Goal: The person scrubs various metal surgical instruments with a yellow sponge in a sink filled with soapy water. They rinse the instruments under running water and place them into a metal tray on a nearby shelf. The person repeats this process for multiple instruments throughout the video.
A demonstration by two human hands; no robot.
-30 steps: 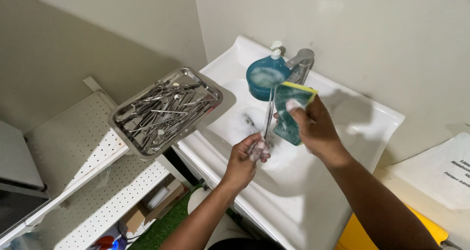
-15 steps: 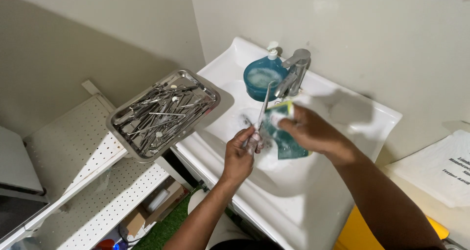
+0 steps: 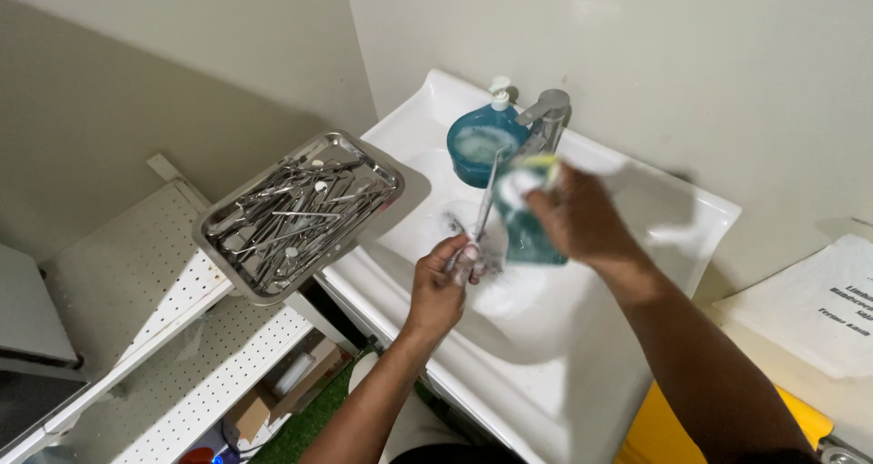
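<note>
Motion blurs the sponge [image 3: 527, 214] rubbing a thin metal instrument [image 3: 486, 200].

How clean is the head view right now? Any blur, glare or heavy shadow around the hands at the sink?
Head view: the right hand and its sponge are smeared by motion blur; the left hand and the thin metal instrument it holds read sharper. The arms cast a soft shadow across the sink. Glints show on the instrument tray, no blinding glare. Edges bow slightly.
</note>
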